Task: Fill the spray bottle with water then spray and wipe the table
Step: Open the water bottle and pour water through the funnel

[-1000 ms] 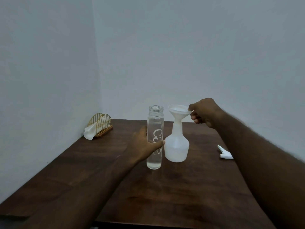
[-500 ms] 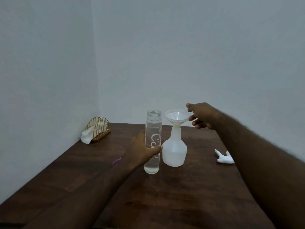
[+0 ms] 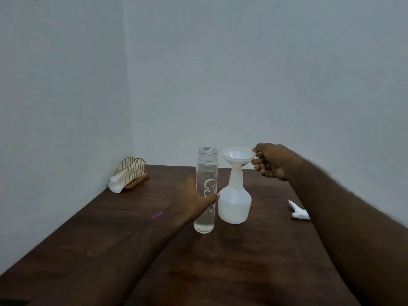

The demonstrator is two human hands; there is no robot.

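Observation:
A clear water bottle (image 3: 206, 173) with white lettering stands open-topped on the dark wooden table (image 3: 220, 261). My left hand (image 3: 191, 202) grips it around the middle. Just right of it stands the white spray bottle (image 3: 234, 202) without its head, a white funnel (image 3: 238, 156) seated in its neck. My right hand (image 3: 270, 161) pinches the funnel's rim on the right side. The white spray head (image 3: 298, 212) lies on the table further right, partly hidden by my right forearm.
A gold wire holder (image 3: 132, 173) with a white tissue (image 3: 117, 183) stands at the back left, near the wall corner. A small purple object (image 3: 157, 216) lies on the table left of my left wrist. Walls close the table at the back and left.
The view has tilted up a little, so everything sits lower in the frame. My right hand loosened on the funnel's rim half a second ago and pinches it again now. The left hand stays on the water bottle.

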